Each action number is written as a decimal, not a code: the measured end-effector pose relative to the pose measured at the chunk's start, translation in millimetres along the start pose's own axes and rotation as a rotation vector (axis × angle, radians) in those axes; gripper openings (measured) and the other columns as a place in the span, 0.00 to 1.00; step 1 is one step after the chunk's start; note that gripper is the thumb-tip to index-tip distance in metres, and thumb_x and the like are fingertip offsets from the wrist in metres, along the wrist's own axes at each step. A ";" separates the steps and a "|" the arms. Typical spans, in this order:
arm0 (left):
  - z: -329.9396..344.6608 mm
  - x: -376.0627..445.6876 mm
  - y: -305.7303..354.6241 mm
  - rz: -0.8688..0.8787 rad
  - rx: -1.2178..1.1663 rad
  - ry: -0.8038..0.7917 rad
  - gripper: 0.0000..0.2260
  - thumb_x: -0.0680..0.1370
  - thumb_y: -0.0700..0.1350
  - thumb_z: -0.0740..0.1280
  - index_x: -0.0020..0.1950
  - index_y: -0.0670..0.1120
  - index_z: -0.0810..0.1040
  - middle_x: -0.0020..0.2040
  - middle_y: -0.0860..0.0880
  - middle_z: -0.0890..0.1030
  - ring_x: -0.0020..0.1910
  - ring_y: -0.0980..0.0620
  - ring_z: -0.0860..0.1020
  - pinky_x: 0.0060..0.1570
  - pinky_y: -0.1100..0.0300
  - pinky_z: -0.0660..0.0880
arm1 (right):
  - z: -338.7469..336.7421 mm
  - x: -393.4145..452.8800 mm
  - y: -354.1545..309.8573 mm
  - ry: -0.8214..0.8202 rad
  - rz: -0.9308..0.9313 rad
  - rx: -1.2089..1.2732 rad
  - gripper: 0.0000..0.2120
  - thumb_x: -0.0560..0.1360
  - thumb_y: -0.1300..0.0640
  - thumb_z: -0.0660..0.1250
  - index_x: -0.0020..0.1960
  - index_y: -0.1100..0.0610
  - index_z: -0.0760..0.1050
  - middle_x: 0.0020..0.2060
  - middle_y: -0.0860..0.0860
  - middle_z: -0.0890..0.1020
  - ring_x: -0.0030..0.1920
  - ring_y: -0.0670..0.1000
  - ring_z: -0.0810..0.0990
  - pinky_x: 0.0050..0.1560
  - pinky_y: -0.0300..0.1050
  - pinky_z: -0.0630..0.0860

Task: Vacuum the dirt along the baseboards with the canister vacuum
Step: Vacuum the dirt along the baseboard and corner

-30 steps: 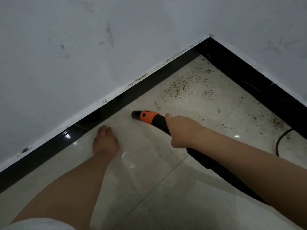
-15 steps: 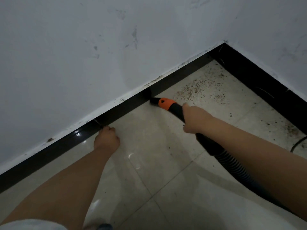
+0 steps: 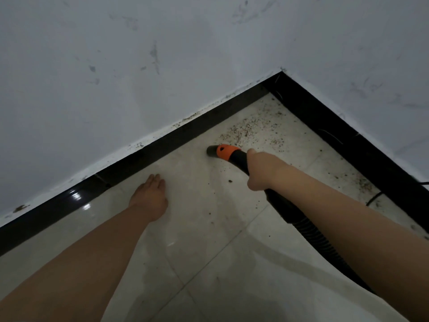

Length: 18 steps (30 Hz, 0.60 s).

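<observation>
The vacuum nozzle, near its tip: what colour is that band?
Bright orange: the band sits behind the black nozzle tip, seen in the head view.

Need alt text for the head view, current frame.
The right hand grips a black vacuum hose, its orange-collared nozzle low over pale floor tile beside scattered dirt near a black baseboard corner. The left hand rests flat on the tile.

A bare room corner of a home is suggested: scuffed white walls (image 3: 116, 77) are met by a glossy black baseboard (image 3: 162, 147), above pale floor tiles (image 3: 209, 228). Dirt (image 3: 250, 129) is scattered below the baseboard near the corner.
</observation>
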<state>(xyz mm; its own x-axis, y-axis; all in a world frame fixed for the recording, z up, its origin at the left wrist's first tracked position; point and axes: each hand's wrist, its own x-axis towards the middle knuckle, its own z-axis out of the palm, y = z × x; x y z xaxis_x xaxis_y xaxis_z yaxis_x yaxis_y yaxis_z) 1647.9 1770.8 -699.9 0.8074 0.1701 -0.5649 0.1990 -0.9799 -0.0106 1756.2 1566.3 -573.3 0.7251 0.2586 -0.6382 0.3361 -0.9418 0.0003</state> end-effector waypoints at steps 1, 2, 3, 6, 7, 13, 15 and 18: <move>2.8 -2.0 2.8 0.004 0.008 -0.016 0.27 0.83 0.47 0.50 0.77 0.39 0.43 0.78 0.42 0.43 0.77 0.47 0.45 0.74 0.58 0.49 | -0.7 4.4 0.1 -0.001 0.020 0.023 0.27 0.72 0.64 0.64 0.68 0.61 0.58 0.35 0.52 0.67 0.31 0.49 0.69 0.27 0.40 0.64; 5.3 -3.6 4.5 0.007 0.023 -0.033 0.27 0.83 0.47 0.50 0.77 0.39 0.42 0.78 0.42 0.43 0.77 0.47 0.45 0.74 0.58 0.49 | -2.1 9.5 0.2 0.004 0.038 0.044 0.27 0.72 0.64 0.64 0.68 0.62 0.58 0.35 0.52 0.67 0.32 0.49 0.69 0.27 0.40 0.64; 7.2 -5.1 5.0 0.009 0.039 -0.049 0.27 0.83 0.48 0.49 0.77 0.39 0.42 0.78 0.42 0.43 0.77 0.47 0.44 0.75 0.58 0.49 | -3.9 15.0 0.7 0.012 0.052 0.061 0.27 0.72 0.64 0.64 0.68 0.62 0.58 0.35 0.52 0.66 0.32 0.49 0.69 0.28 0.41 0.65; 2.8 -3.2 2.6 -0.001 0.068 -0.047 0.27 0.83 0.48 0.49 0.77 0.39 0.42 0.78 0.42 0.42 0.77 0.47 0.44 0.75 0.58 0.49 | -17.2 28.5 8.6 0.049 0.101 0.093 0.27 0.72 0.64 0.64 0.69 0.62 0.59 0.36 0.53 0.68 0.37 0.51 0.72 0.36 0.43 0.69; -1.0 -1.6 1.8 -0.003 0.071 -0.039 0.26 0.83 0.48 0.49 0.77 0.39 0.42 0.78 0.42 0.42 0.77 0.47 0.44 0.75 0.58 0.49 | -22.9 31.8 13.5 0.063 0.121 0.108 0.27 0.72 0.65 0.64 0.69 0.62 0.60 0.37 0.54 0.69 0.39 0.52 0.73 0.38 0.43 0.70; -9.5 3.4 8.3 -0.017 0.031 -0.056 0.26 0.83 0.48 0.48 0.77 0.39 0.42 0.78 0.42 0.42 0.77 0.47 0.44 0.75 0.57 0.48 | -36.2 45.4 46.9 0.115 0.247 0.165 0.25 0.71 0.66 0.65 0.67 0.62 0.64 0.35 0.54 0.69 0.32 0.50 0.70 0.35 0.43 0.69; -7.6 1.7 14.4 -0.011 0.021 -0.078 0.26 0.84 0.48 0.48 0.77 0.39 0.42 0.78 0.42 0.42 0.77 0.47 0.43 0.75 0.57 0.48 | -34.3 49.1 55.8 0.132 0.273 0.179 0.25 0.71 0.65 0.65 0.67 0.62 0.64 0.35 0.54 0.69 0.32 0.51 0.70 0.36 0.43 0.69; -6.2 2.0 25.6 0.020 0.028 -0.080 0.26 0.84 0.48 0.47 0.77 0.39 0.41 0.78 0.43 0.41 0.77 0.48 0.43 0.75 0.58 0.48 | -30.6 51.5 65.4 0.145 0.304 0.191 0.25 0.72 0.65 0.65 0.67 0.62 0.63 0.35 0.54 0.70 0.32 0.51 0.70 0.32 0.43 0.68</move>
<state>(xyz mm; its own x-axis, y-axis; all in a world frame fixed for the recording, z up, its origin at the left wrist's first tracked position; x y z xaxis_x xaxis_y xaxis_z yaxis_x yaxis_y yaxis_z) 1658.0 1746.7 -696.1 0.7638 0.1425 -0.6295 0.1663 -0.9858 -0.0213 1834.0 1524.6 -582.6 0.8563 -0.0239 -0.5159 -0.0154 -0.9997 0.0208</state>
